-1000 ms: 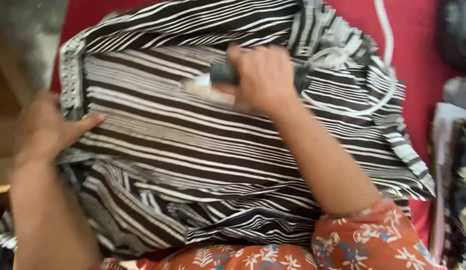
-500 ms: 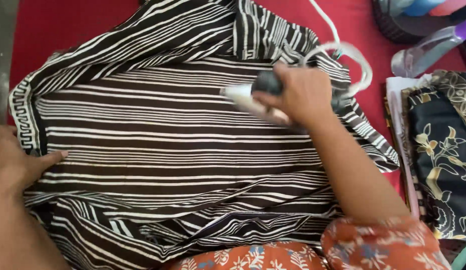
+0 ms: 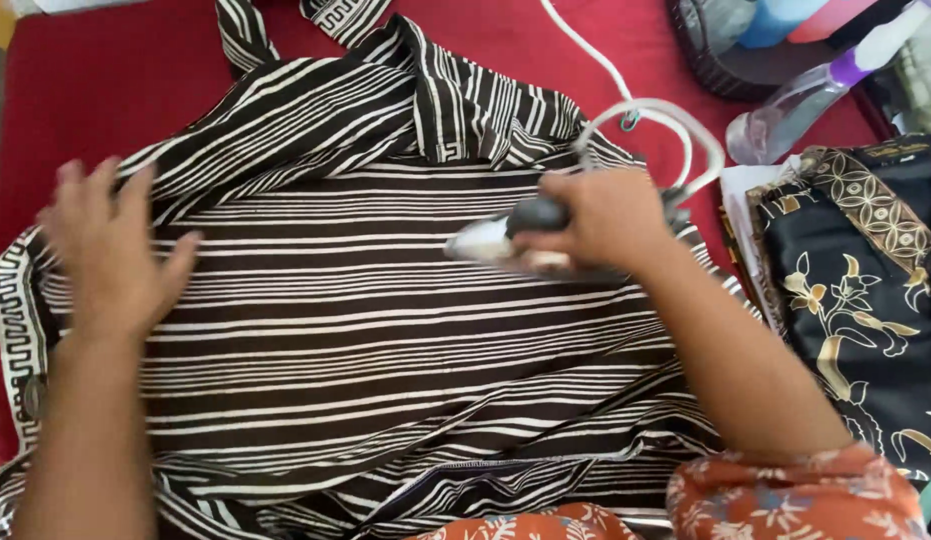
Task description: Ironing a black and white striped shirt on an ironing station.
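Though motion blur softens both hands, the main things read clearly enough. Most of the iron [image 3: 505, 240] is hidden under the right hand [image 3: 595, 222]; only its pale pointed nose and a dark bit of handle show, and its rear end cannot be made out. That hand's grip is clenched around the handle, with the iron's sole resting on the striped cloth [image 3: 385, 330], right of the middle. One white cord [image 3: 655, 115] loops behind the hand and runs off the top edge.

Flat and spread, the left hand [image 3: 115, 250] presses on the cloth's left part with its grip released, holding nothing. One dark cloth with white stripes covers most of the red surface [image 3: 95, 80]; its lower hem is bunched and cut off by the bottom edge, and its left border carries a key pattern.

At the right lies one black folded cloth [image 3: 865, 280] with gold flowers, cut off by the right edge. Above it, one clear spray bottle [image 3: 795, 105] with a purple collar lies tilted, its head blurred. Beside that bottle stands one dark basket [image 3: 715, 50], partly out of view, with two bottles inside, one blue and one pink, only their lower parts showing. An orange flowered sleeve [image 3: 785, 495] fills the lower right corner.
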